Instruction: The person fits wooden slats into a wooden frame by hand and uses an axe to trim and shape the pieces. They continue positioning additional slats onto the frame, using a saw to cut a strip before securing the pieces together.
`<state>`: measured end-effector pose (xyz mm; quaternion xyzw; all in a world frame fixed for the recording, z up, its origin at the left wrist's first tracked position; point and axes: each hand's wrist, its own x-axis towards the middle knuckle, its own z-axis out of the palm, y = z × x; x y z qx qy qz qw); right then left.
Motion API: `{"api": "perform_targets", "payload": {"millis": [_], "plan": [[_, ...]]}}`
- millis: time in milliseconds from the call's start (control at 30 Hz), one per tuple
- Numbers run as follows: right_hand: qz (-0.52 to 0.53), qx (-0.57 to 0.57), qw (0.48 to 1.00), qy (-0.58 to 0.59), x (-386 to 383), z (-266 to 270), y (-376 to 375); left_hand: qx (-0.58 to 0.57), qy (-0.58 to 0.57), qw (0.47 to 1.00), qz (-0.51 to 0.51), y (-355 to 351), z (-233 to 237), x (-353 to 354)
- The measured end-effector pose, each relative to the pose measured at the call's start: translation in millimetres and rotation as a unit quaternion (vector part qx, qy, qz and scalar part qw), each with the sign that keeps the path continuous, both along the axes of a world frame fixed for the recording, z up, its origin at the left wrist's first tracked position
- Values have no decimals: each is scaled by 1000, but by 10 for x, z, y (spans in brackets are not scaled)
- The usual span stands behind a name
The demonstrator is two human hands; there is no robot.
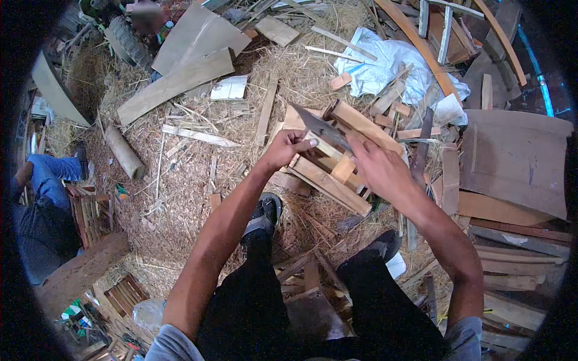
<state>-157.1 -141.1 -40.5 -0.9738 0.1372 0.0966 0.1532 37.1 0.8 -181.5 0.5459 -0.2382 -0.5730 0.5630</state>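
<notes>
A small wooden frame point(334, 191) of pale planks and crosspieces stands between my hands, above the straw-covered ground. My left hand point(288, 148) is closed on its left side, the thumb over a wooden strip. A broad, flat metal blade point(319, 127) slants across the upper part of the frame, its pointed end up and left. From the right, my right hand point(374, 161) is closed around the blade's lower end, fingers over the frame; any handle is hidden inside the hand.
Planks point(518, 265) are piled at the right below a brown panel point(515, 159). A white plastic sheet point(385, 66) lies behind among offcuts. Large boards point(198, 39) and a short log point(124, 152) lie to the left. Another person's blue-clad leg point(51, 171) shows at the left edge.
</notes>
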Motion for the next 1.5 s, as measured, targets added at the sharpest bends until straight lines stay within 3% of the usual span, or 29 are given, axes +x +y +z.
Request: {"api": "perform_targets", "payload": {"millis": [67, 167, 267, 367, 567, 767, 1000, 1200, 1400, 1500], "plan": [[-1, 1, 999, -32, -59, -71, -2, 9, -28, 1000, 5, -1, -5, 9], [8, -9, 997, 78, 11, -54, -18, -4, -40, 999, 32, -7, -70, -28], [14, -44, 999, -15, 32, 0, -13, 5, -10, 1000, 23, -6, -15, -23], [-25, 20, 996, -87, -49, 109, 21, 20, 0, 1000, 5, -7, -4, -22], [-160, 120, 974, -104, -394, 154, 183, 36, -33, 998, -44, -57, 62, 75], [-212, 150, 950, -175, -630, 73, 346, 46, -40, 997, -48, -64, 137, 55], [-51, 57, 994, -75, -296, -24, 7, -1, -30, 999, -40, -65, -24, 44], [2, 22, 1000, -20, -116, 47, -85, -22, -30, 999, -27, -57, -133, 50], [-50, 73, 988, -124, -256, -39, -34, -6, -4, 1000, -17, -71, -108, 25], [-101, 82, 988, -80, -357, 9, 18, 4, -12, 1000, -4, -73, -75, 23]]}}
